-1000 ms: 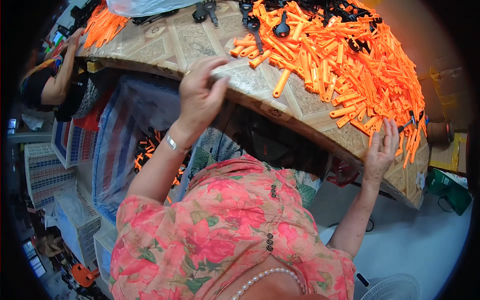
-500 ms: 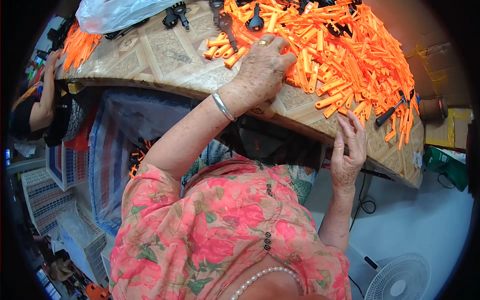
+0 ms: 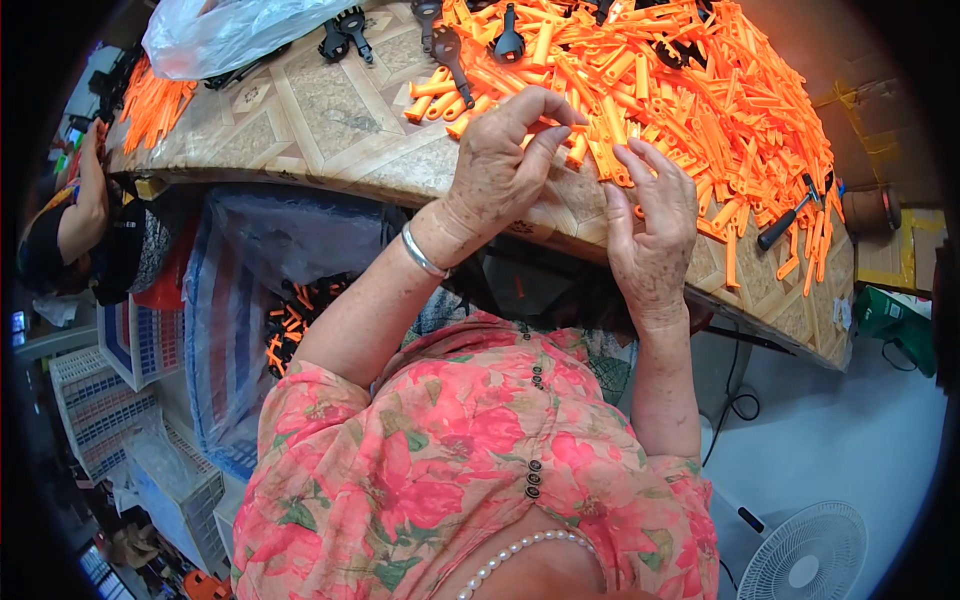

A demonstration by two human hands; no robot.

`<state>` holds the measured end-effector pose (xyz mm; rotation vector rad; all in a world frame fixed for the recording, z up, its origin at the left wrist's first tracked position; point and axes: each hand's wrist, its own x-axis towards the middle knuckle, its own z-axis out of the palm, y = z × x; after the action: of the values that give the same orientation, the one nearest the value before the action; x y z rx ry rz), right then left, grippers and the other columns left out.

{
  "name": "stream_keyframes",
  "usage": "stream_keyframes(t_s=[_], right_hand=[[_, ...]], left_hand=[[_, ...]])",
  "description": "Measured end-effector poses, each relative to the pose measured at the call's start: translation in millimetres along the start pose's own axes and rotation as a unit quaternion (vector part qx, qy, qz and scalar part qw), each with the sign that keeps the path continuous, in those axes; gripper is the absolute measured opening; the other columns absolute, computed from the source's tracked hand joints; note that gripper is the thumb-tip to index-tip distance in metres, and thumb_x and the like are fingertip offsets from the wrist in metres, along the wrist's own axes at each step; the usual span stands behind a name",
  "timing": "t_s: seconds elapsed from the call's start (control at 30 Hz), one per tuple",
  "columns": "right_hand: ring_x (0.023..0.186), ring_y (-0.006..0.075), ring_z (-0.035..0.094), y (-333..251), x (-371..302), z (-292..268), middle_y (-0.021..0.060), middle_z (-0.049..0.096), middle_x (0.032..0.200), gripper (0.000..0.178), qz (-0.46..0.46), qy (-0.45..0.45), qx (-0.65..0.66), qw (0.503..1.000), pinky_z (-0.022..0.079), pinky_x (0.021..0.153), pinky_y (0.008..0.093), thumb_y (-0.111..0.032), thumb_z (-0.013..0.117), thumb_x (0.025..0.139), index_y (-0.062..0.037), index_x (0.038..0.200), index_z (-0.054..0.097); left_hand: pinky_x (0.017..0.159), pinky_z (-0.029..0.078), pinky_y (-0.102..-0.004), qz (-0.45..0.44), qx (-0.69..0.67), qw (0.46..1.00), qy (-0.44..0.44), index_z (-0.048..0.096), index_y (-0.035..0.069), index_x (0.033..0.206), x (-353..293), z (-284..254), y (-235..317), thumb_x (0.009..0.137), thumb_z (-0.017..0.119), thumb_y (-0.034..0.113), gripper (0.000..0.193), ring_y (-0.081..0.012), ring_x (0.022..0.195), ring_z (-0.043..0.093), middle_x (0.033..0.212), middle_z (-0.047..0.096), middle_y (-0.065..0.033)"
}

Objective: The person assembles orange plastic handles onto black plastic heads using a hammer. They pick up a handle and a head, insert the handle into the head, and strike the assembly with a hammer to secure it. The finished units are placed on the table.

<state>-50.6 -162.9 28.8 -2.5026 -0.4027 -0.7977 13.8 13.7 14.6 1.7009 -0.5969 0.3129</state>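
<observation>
My left hand (image 3: 505,160), with a silver bangle at the wrist, is over the near edge of the table. Its thumb and forefinger curl together beside the pile of orange plastic handles (image 3: 655,90); what lies between them, if anything, I cannot make out. My right hand (image 3: 655,225) is raised just in front of the pile, fingers apart and nothing visible in it. Beyond the left hand lie several loose orange handles (image 3: 432,88) and a black slotted spoon head (image 3: 450,58). Another black utensil head (image 3: 509,42) rests on the pile.
The patterned table (image 3: 350,135) carries a clear plastic bag (image 3: 225,35) and a smaller orange pile (image 3: 157,105). A black-handled tool (image 3: 785,220) lies at the right. Below stands a lined striped container (image 3: 225,330); a fan (image 3: 803,560) is lower right. Another person's arm (image 3: 88,200) shows far left.
My left hand has drawn back from the pile toward me, its thumb and forefinger now curled. My right hand has moved left and up, closer to the left one.
</observation>
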Motion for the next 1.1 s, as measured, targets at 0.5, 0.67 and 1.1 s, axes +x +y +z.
stream_keyframes(t_s=[0.5,0.67,1.1], right_hand=[[0.109,0.0304,0.053,40,54,15,0.0125,0.060,0.115,0.039,-0.020,-0.032,-0.093,0.995,0.041,0.096,0.0426,-0.015,0.065,0.083,-0.0066,0.121,0.060],[0.111,0.0288,0.053,52,99,38,0.0124,0.059,0.119,0.040,-0.067,-0.015,-0.121,0.990,0.040,0.097,0.0424,-0.016,0.065,0.083,-0.0096,0.123,0.061],[0.113,0.0236,0.055,50,132,58,0.0014,0.061,0.122,0.032,-0.198,-0.105,-0.179,0.958,0.040,0.099,0.0413,-0.011,0.060,0.083,-0.0200,0.114,0.067]], left_hand=[[0.067,0.047,-0.0179,-0.065,-0.079,0.993,0.065,0.057,0.001,0.112,-18,13,-6,0.088,0.064,-0.001,0.025,-0.0027,0.077,0.054,0.090,0.057,0.0016],[0.073,0.052,-0.0302,-0.105,-0.068,0.987,0.104,0.063,-0.004,0.106,-16,17,-5,0.082,0.066,0.000,0.024,-0.0210,0.084,0.066,0.091,0.066,-0.0138],[0.055,0.047,-0.0173,-0.188,-0.200,0.959,0.073,0.055,-0.003,0.121,-15,12,-7,0.095,0.057,0.006,0.027,-0.0030,0.063,0.055,0.083,0.065,-0.0030]])
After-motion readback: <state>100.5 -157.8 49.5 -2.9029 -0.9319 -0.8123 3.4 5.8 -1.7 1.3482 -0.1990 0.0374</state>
